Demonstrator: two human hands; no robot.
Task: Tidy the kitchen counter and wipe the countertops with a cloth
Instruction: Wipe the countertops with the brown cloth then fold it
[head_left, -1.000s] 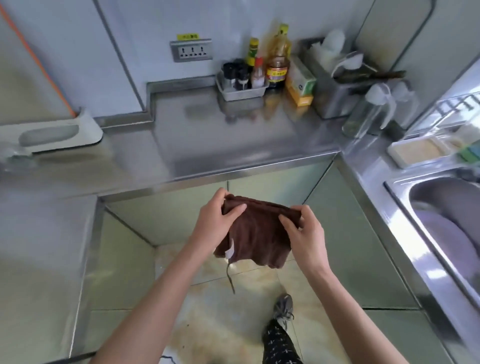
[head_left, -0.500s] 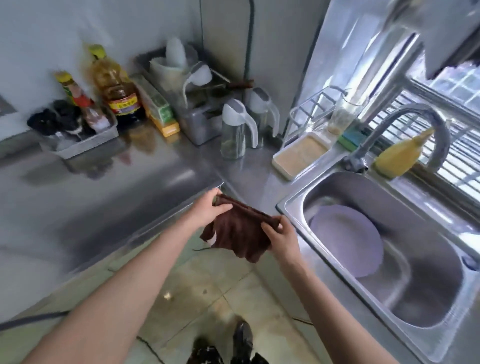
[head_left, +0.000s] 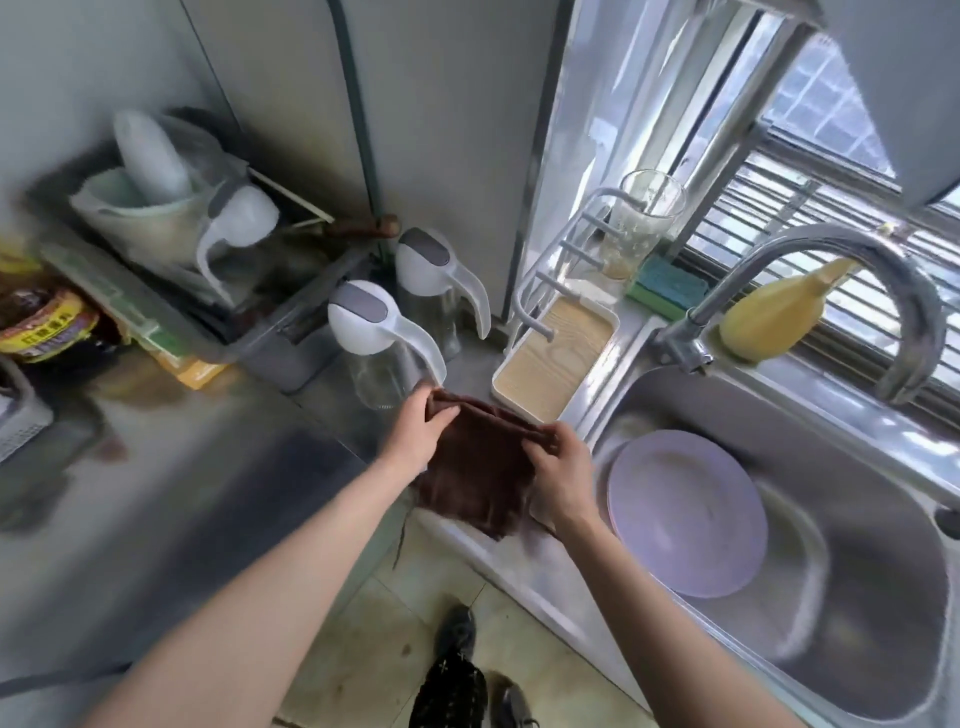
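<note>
At the inner corner of the steel surface (head_left: 171, 467), beside the sink (head_left: 831, 597), a person holds a dark brown cloth (head_left: 478, 478) by its top edge. The left hand (head_left: 421, 434) has its grip clamped on the upper left corner, thumb over the fabric; the right hand (head_left: 563, 470) pinches the upper right corner. The cloth is soft and napped, hanging in loose folds over the surface's front edge, with a loose thread trailing below.

The surface is brushed stainless steel, reflective and smeared by motion blur on the left. In the steel sink lies a round, pale lilac plate (head_left: 685, 509), tilted against the basin wall. A curved metal tap (head_left: 852, 270) arches above it. Two clear jugs with white lids (head_left: 379, 332) stand just behind the left hand. A white rectangular tray (head_left: 558, 364) with a wood-grain base sits beside them.

A bottle label (head_left: 41, 327) at the left edge carries yellow and red print; the writing is unreadable. The yellow object (head_left: 779, 312) behind the tap cannot be identified.
</note>
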